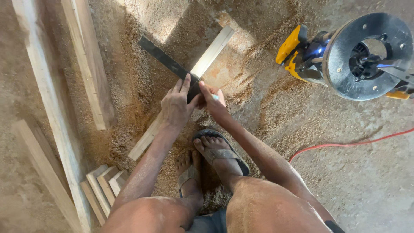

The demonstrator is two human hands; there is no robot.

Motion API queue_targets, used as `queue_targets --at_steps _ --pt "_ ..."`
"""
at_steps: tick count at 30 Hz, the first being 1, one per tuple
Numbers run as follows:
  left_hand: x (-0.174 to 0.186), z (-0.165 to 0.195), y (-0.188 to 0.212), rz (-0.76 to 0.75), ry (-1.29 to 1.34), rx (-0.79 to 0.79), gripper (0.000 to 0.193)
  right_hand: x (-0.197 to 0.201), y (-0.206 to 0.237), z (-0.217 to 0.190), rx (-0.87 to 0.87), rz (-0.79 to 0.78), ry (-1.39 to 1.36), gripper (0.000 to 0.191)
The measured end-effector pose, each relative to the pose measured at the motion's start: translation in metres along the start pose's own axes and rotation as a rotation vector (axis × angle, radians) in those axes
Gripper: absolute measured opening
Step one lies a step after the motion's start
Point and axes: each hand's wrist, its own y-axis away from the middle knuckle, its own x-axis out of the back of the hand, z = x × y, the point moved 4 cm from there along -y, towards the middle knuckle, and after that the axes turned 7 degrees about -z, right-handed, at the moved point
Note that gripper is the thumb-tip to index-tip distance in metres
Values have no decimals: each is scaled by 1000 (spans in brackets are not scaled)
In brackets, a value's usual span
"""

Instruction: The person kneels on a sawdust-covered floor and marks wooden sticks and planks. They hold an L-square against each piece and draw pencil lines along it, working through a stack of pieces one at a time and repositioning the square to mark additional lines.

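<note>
A squatting person's left hand (pixel 176 105) pressed spread fingers on a dark square (pixel 169 64) across a wood strip (pixel 202 64) on the sawdust floor, while the right hand (pixel 212 101) pinched a pencil, marking evidently unfinished.

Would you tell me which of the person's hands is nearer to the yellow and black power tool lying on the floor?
The right hand is nearer: the power tool lies off to its right. The left hand rests on the black square, farther away.
</note>
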Motion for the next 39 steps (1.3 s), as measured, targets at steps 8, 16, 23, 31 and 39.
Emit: queue_targets --at_steps 8,16,23,31,39 --pt "12 10 -2 -89 -67 52 80 35 33 -73 435 -149 328 23" --pt "11 10 -10 -242 -125 138 84 7 -13 -100 414 -101 635 13" --pt "10 12 -10 -343 -143 167 87 1 -13 -109 555 -25 823 8" --pt "14 13 -9 -307 -160 140 87 0 -16 -104 508 -62 822 13" --pt "11 12 -10 -325 -186 166 87 21 13 -103 418 -149 719 9"
